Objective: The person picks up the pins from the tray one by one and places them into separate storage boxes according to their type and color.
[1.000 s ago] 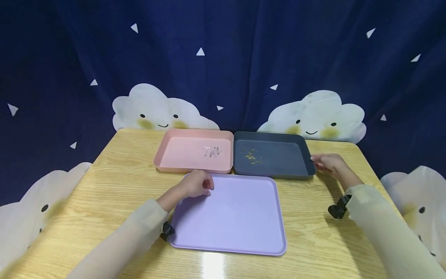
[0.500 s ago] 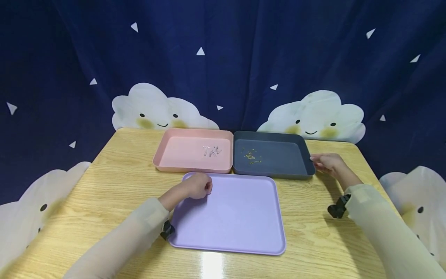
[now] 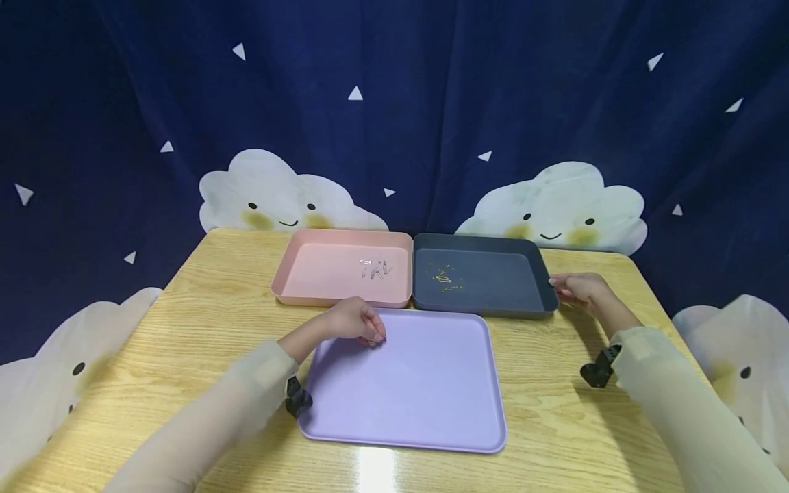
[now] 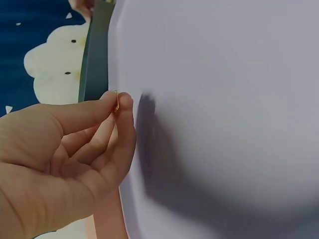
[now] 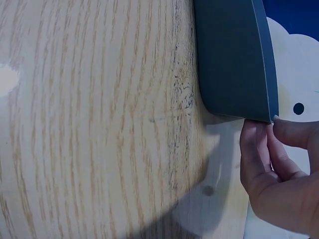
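Observation:
Over the far left part of a flat lilac tray (image 3: 413,383), my left hand (image 3: 354,320) pinches a small gold safety pin (image 4: 117,102) between thumb and fingertip; most of the pin is covered by the fingers. My right hand (image 3: 582,289) grips the right end wall of a dark grey-blue tray (image 5: 234,59), with the thumb at the rim and the fingers against the outside. Several gold pins (image 3: 442,278) lie in the left part of that dark tray. In the pink tray (image 3: 320,274), several silver safety pins (image 3: 377,270) are scattered on the right side.
Pink and dark trays stand side by side at the back of the wooden table (image 3: 203,342), directly behind the lilac tray. A dark blue curtain (image 3: 419,116) with printed clouds hangs behind the table. Each wrist carries a small black camera (image 3: 297,397).
My left hand first curled in further, hiding its fingertips, then turned and shifted slightly right, so the pinching fingers show now. My right hand has stayed at the dark tray's end wall.

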`<state>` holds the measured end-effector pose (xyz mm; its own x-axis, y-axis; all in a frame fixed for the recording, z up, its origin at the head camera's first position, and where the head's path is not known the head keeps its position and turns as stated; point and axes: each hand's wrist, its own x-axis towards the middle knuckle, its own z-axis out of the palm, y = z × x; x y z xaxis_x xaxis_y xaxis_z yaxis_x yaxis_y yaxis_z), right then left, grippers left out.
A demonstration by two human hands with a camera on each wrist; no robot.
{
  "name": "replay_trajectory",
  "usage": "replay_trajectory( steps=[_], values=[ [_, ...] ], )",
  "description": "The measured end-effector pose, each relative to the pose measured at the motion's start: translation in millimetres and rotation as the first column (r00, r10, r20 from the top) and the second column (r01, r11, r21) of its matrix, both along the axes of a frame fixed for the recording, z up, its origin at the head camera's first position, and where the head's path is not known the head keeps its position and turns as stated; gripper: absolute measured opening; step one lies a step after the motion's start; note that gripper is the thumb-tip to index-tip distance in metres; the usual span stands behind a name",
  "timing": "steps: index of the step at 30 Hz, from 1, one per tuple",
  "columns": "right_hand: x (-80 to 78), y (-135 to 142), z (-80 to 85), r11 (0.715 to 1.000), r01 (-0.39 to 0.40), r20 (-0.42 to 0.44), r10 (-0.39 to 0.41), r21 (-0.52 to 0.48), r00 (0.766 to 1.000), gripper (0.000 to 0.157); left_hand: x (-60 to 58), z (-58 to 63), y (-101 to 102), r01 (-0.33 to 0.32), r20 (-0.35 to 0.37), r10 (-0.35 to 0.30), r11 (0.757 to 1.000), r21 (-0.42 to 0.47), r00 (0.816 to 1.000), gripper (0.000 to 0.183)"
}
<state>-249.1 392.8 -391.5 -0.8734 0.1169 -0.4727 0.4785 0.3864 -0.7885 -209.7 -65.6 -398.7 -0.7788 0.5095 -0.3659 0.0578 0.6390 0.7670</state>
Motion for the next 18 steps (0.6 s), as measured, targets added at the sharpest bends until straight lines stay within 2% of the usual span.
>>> replay_trajectory(
  steps=[2,5,18],
  values=[
    [0.3,0,0.7,1.0,-0.004,0.003,0.004,0.01,1.0,0.055,-2.0,1.1,1,-0.021,0.054,0.019,0.999,0.031,0.998,0.01],
    [0.8,-1,1.4,1.0,-0.005,0.005,0.005,0.017,1.0,0.055,-4.8,4.3,4,-0.044,0.094,0.039,0.998,0.051,0.995,0.013],
    [1.1,-2,3.7,1.0,-0.014,0.015,0.014,0.028,1.0,0.054,-18.7,18.8,27,-0.084,0.17,0.066,0.991,0.1,0.983,0.021]
  ],
)
